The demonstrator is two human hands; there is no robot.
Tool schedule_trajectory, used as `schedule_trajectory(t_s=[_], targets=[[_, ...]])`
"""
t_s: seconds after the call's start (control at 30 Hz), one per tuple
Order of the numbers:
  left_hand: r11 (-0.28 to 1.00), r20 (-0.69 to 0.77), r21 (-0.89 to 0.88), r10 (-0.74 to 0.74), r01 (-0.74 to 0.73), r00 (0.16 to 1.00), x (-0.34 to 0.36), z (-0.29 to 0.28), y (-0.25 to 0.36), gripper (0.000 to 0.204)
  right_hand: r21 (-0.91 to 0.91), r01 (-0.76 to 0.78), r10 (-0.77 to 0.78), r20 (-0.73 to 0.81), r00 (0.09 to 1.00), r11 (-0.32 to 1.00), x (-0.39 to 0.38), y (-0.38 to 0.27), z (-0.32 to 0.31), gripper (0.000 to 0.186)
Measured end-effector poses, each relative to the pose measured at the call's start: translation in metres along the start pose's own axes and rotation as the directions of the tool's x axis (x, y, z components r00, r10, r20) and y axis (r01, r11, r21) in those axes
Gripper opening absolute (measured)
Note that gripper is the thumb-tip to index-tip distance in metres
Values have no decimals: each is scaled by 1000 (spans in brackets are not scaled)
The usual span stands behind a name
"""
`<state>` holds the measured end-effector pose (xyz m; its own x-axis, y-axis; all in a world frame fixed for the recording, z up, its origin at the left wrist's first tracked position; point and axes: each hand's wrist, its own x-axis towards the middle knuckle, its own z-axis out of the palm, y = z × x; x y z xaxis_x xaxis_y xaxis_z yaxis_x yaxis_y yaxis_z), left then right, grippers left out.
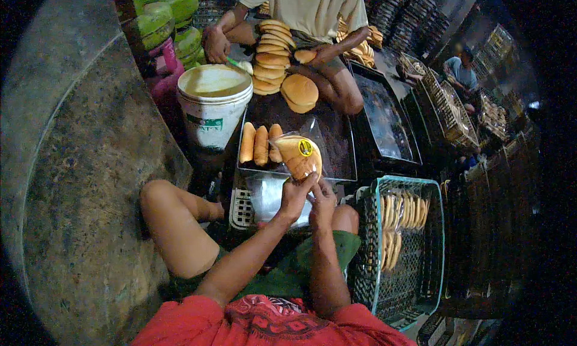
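My left hand [296, 196] and my right hand [322, 199] are closed on the lower end of a folded bun in a clear bag [299, 158] with a round yellow sticker. The bag is held over the near part of a dark baking tray [336, 148]. Several long rolls [261, 145] lie at the tray's left, and round flat buns [299, 92] sit at its back beside a tall row of buns [270, 63]. Below my hands, clear plastic sheets or bags [270, 199] rest on a white crate [239, 205].
A co-worker [300, 3] opposite holds a green-handled tool and a bun. A white bucket [207, 115] stands left, with green gas cylinders [153, 27] behind. At right are a black tray [384, 118], a teal-rimmed crate [440, 238] of bagged buns and another seated person [461, 75].
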<state>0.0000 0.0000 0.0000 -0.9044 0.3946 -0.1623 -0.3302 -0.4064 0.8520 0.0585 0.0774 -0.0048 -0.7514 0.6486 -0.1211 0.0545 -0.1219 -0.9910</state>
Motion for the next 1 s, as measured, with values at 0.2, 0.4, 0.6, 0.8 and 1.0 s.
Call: schedule_trajectory(t_s=[0.2,0.4,0.6,0.8,1.0], targets=[[996,129,53,-84,77,988,6,1,-3,45,-187,167,-186,-95,978,968,0,-44,-74,39],[690,223,704,9,-168,975,31,-41,-33,41,-206,84,-89,-14,996,975,-7,-83,-166,49],[240,25,968,213,-77,977,65,-142,-10,38,-606,-65,-409,-608,681,792,-59,-98,-341,52],[-85,89,992,-76,-95,993,51,-123,10,27,-746,-444,-51,-535,843,497,-57,10,-406,67],[-313,293,916,94,-252,951,41,-121,9,33,-818,-449,-279,-554,785,359,-52,19,-387,60]])
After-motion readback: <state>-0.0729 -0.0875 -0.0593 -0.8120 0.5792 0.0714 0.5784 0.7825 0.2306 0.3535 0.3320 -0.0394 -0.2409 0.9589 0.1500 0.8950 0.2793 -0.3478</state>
